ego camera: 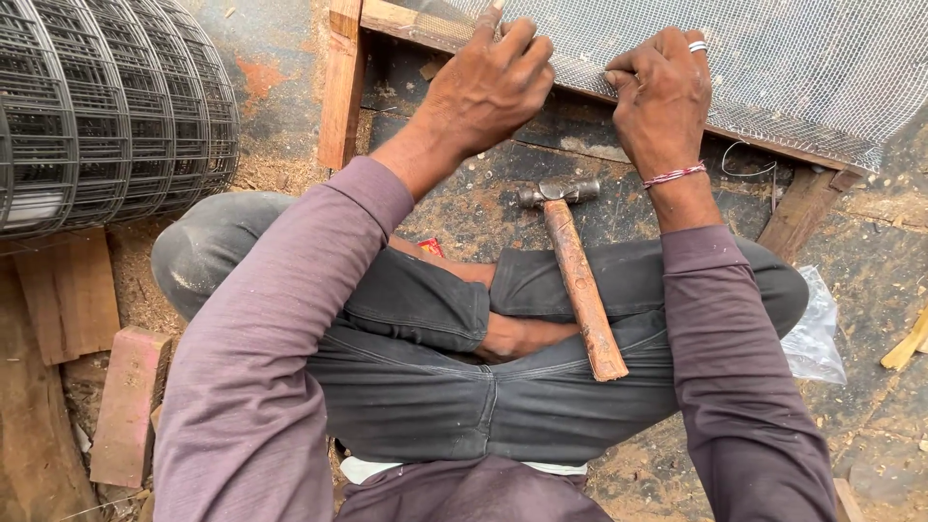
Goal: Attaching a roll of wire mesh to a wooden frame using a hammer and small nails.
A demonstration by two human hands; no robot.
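- Roll of dark wire mesh (106, 106) stands well left of both hands, untouched.
- Left hand (488, 87): grip clenched on fine mesh sheet (773, 68) at the wooden frame (425, 29) edge.
- Right hand (662, 97): grip clenched on same edge, just beside the left.
- Hammer (578, 271) lies idle on lap, below both grips.
- Mesh laid over frame; fastening cannot be told.
- No containers in view.

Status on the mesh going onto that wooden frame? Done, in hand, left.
Done: fine wire mesh already lies over the wooden frame. In hand: left hand and right hand both press the mesh edge down on the frame's near rail. The hammer rests on the lap, in neither hand. Left: no fasteners can be made out along that edge; a loose wire lies beside it.
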